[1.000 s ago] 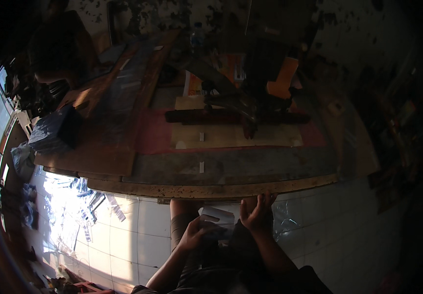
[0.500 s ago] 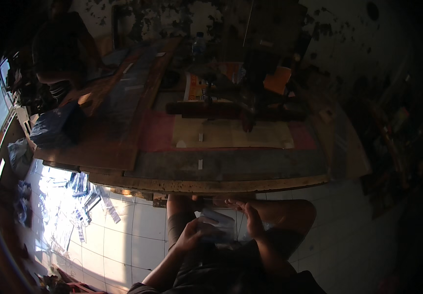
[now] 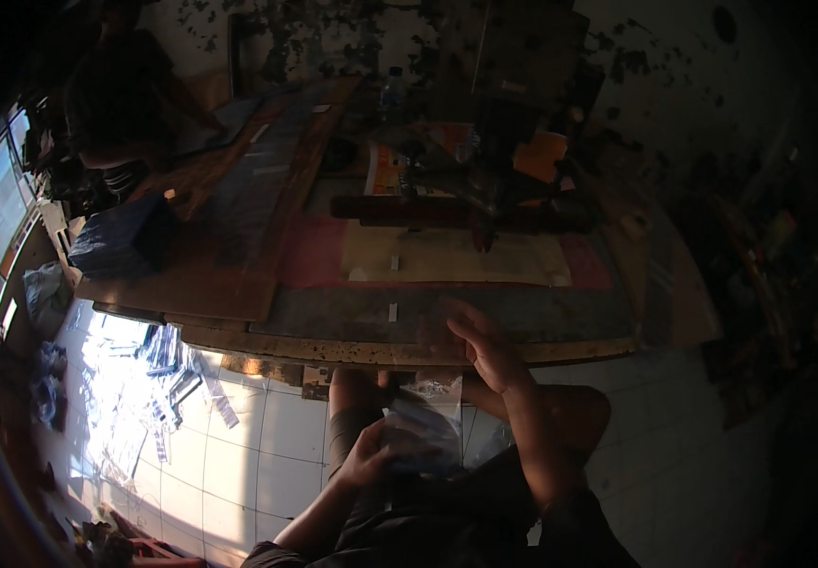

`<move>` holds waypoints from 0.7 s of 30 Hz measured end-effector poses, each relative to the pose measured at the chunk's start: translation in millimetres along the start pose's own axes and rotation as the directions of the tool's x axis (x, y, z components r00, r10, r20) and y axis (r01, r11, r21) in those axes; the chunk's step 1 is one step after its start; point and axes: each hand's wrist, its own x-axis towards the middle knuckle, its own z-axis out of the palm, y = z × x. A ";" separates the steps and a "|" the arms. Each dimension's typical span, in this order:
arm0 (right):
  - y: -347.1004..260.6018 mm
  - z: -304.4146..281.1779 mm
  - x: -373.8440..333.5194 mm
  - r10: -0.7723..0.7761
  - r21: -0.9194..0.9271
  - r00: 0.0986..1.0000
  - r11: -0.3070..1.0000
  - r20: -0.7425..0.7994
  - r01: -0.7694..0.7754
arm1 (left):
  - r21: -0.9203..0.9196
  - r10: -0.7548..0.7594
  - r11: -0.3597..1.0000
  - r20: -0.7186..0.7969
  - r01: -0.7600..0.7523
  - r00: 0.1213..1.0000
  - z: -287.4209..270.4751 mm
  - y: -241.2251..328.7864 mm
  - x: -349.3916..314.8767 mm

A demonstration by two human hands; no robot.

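Over my lap, my left hand (image 3: 371,452) is closed around a bundle of clear plastic film or bags (image 3: 428,431), whose upper part spreads loosely toward the table edge. My right hand (image 3: 487,352) is raised above the near edge of the worktable (image 3: 523,355), its fingers pointing left and smeared by motion. Whether it holds anything cannot be made out. Beyond it on the dark work surface lie two small pale tags (image 3: 393,312), one on a yellow sheet (image 3: 466,257) with pink ends.
A dark metal press-like machine (image 3: 485,189) stands behind the yellow sheet. At left are a brown board (image 3: 210,275), a dark blue plastic-wrapped block (image 3: 120,237) and a seated person (image 3: 125,95). Shiny strips (image 3: 168,364) litter the tiled floor. A bottle (image 3: 392,90) stands far back.
My right hand has moved up from the plastic over my lap to the table's near edge. My left hand stays on the plastic, which now spreads farther upward.
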 end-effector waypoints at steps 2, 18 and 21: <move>-10.1 6.7 8.9 -0.025 -0.076 1.000 0.997 -0.005 0.025 | 0.002 0.022 1.000 0.001 -0.022 1.000 -3.6 -5.6 0.2; -17.0 -15.0 -23.6 -0.013 0.129 0.995 0.992 0.101 0.000 | 0.098 -0.302 0.951 0.075 0.294 0.951 -13.7 -72.5 28.1; -29.3 -24.0 -31.6 -0.055 0.115 0.995 0.992 0.088 0.044 | 0.068 -0.370 0.928 0.044 0.367 0.928 -16.9 -94.7 37.7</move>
